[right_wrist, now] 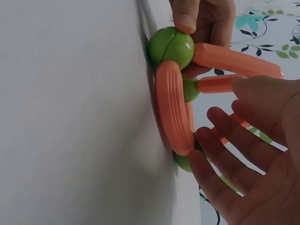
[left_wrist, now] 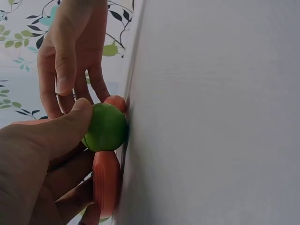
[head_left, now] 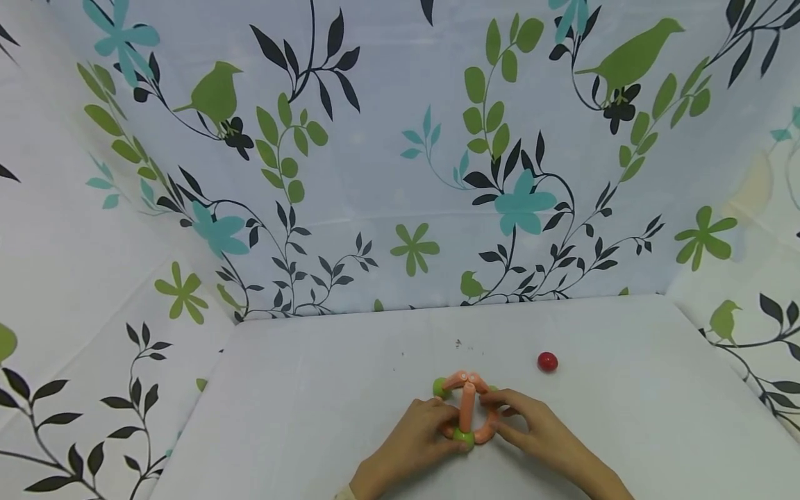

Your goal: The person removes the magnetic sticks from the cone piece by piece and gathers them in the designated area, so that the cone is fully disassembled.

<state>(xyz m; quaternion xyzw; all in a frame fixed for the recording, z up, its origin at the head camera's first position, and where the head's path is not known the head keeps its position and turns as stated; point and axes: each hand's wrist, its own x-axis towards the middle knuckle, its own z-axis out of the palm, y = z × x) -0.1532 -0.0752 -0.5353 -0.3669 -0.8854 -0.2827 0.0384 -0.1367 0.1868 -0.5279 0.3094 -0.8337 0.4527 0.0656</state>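
Note:
A small pyramid-like frame of magnetic building pieces stands on the table, with straight orange rods leaning together at its top. Ribbed curved orange rods and green balls form its base. My left hand grips the near green ball, thumb on its side and fingers curled behind it by a curved rod. At the frame's right side is my right hand. Its loosely bent, spread fingers reach to a curved rod and a far green ball, while the thumb overlaps a straight rod.
A glossy red ball lies on the white table, beyond and to the right of the frame. Cloth printed with leaves and birds hangs behind the table's back edge and along both sides.

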